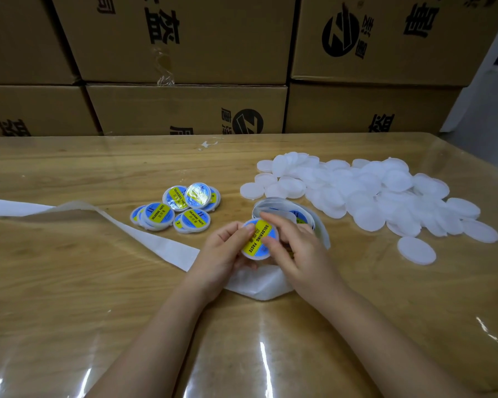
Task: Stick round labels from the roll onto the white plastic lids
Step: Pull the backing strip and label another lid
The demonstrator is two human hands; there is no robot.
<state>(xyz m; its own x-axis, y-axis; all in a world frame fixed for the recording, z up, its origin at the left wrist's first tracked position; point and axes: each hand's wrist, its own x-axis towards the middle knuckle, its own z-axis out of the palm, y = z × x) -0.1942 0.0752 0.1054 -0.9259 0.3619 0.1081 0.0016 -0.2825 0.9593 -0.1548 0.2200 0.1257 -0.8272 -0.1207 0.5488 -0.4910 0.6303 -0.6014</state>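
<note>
Lid (pixel 256 239): held between both my hands at the centre of my view, over the bunched strip, labelled face turned up toward me. It is round, so it has no long axis of its own.
Label band: the yellow "SOLDERING PASTE" stripe gives me the only direction I can read. It runs across the blue label from 1 o'clock down to 7 o'clock.
Left hand (pixel 222 254): grips the lid from 9 o'clock, thumb on the face near the rim, fingers curled underneath.
Right hand (pixel 296 251): pinches the lid from 3 o'clock, index fingertip on the rim at 12 o'clock, thumb pressing the label's right side.
Label roll (pixel 288 214): on the table just behind my right hand at 1 o'clock, partly hidden by it. I cannot tell whether they touch.
Backing strip (pixel 144 239): white, bunched under my hands at 6 o'clock, then trailing to the view's edge at 9 o'clock.
Labelled lids (pixel 176 209): small overlapping cluster at 10 o'clock, near my left hand but apart from it.
Blank lids (pixel 371 193): broad heap at 2 o'clock, with strays reaching round to 3 o'clock.
Table (pixel 69 297): wood under a clear sheet. The far edge lies at 12 o'clock and a rounded corner at 2 o'clock. Bare surface shows from 4 to 8 o'clock around my forearms.
Cardboard boxes (pixel 184 38): stacked as a wall behind the far edge.
</note>
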